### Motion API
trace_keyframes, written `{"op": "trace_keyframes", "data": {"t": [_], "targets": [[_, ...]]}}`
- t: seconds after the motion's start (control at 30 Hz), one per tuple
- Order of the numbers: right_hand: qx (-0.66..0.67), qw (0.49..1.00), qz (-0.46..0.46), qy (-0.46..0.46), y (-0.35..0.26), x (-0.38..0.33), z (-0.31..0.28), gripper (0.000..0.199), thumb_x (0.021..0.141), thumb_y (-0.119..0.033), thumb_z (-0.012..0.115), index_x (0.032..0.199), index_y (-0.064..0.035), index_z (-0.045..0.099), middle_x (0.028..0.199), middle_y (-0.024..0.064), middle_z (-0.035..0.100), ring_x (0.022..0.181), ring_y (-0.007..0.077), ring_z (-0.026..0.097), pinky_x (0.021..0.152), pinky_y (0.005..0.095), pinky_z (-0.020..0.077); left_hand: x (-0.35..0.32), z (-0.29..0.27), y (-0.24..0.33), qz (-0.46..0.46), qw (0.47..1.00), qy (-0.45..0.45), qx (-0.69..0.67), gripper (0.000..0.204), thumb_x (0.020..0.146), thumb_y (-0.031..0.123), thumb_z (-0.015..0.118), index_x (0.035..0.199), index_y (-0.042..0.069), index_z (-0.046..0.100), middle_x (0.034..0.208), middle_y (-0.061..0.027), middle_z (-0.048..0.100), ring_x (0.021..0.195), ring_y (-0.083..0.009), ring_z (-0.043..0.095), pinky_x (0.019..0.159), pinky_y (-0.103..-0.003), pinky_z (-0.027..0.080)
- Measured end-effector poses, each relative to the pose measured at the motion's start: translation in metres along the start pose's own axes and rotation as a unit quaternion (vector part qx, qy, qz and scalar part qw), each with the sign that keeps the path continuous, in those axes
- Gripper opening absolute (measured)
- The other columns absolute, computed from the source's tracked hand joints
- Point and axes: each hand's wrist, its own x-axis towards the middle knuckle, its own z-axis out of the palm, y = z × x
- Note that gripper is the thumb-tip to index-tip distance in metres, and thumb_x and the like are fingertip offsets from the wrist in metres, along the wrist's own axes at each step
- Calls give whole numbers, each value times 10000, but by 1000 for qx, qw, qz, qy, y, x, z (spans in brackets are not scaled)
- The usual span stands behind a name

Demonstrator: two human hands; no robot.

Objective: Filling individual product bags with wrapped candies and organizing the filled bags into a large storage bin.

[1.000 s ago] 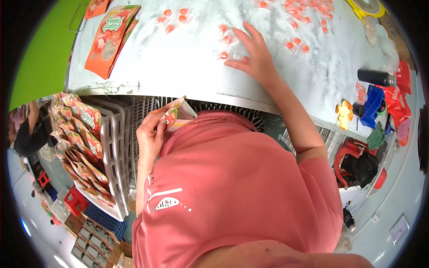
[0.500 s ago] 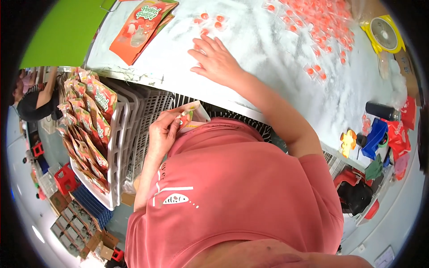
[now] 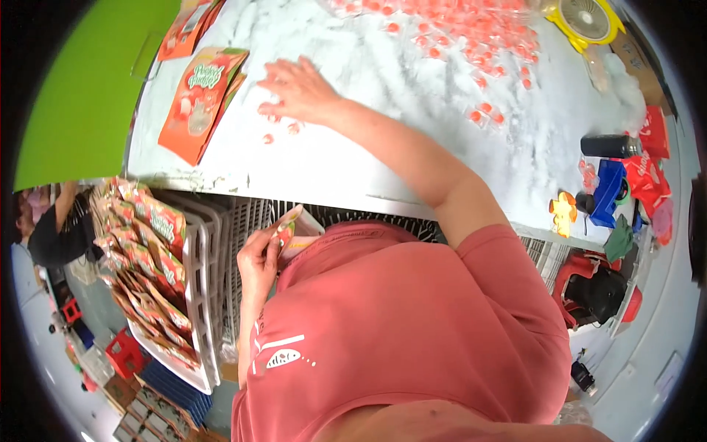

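Note:
My left hand (image 3: 258, 258), low at the table's front edge, grips a printed packaging pouch (image 3: 303, 227) between thumb and fingers. The pouch's mouth gapes toward the table, and its lower part is hidden against my shirt. My right hand (image 3: 303, 92) reaches across the white table with its fingers spread, slightly blurred. Beneath and just in front of it lie a few red candies (image 3: 294, 128) in clear wrappers; its palm may cover others. Left of that hand a small stack of flat red-and-green pouches (image 3: 193, 110) rests on the table.
A large heap of wrapped red candies (image 3: 486, 33) covers the far right. A yellow fan (image 3: 587, 18), a dark bottle (image 3: 610, 146) and a blue tape dispenser (image 3: 608, 193) stand right. At left, a white crate (image 3: 199, 295) holds filled pouches (image 3: 151, 272); a person's arm (image 3: 65, 206) shows beyond.
The view has shifted, showing more of the table's far left. My right hand has reached farther out over the few candies. My left hand still grips the pouch.

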Motion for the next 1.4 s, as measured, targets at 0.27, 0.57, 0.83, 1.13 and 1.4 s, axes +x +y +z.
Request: {"op": "trace_keyframes", "data": {"t": [0.27,0.57,0.83,1.13,1.4], "targets": [[19,959,81,272,116,10,-47,278,877,-133,625,1148,-128,684,1286,98,584,1206,298,544,981,410,476,-4,0,-1,-17,1000,3,-17,97,909,18,631,977,-38,671,825,-137,627,732,-243,593,691,-301,468],[-255,955,80,129,158,40,-51,455,966,-351,454,1374,-165,529,1418,119,496,1320,357,419,1151,538,228,-1,2,-1,-33,999,4,0,96,914,28,628,974,-33,672,816,-129,622,728,-236,588,686,-299,464],[-150,977,122,88,181,52,-47,450,988,-344,398,1383,-171,528,1459,135,466,1357,348,398,1148,549,229,2,4,1,-32,999,3,1,84,909,22,633,961,-32,671,801,-132,610,707,-245,583,661,-310,460],[-181,969,166,-2,168,-6,-80,387,944,-297,493,1264,-104,598,1270,162,601,1237,333,528,1031,588,369,-1,6,-3,-11,1000,11,2,86,903,28,658,964,-30,674,788,-130,603,684,-238,565,653,-294,458],[-113,991,-37,54,134,-115,-110,358,959,-249,570,1287,-106,592,1343,84,572,1225,278,536,1042,421,423,2,8,-7,13,1000,-8,-7,85,908,9,637,972,-36,668,805,-137,611,707,-243,579,669,-291,460]]}}
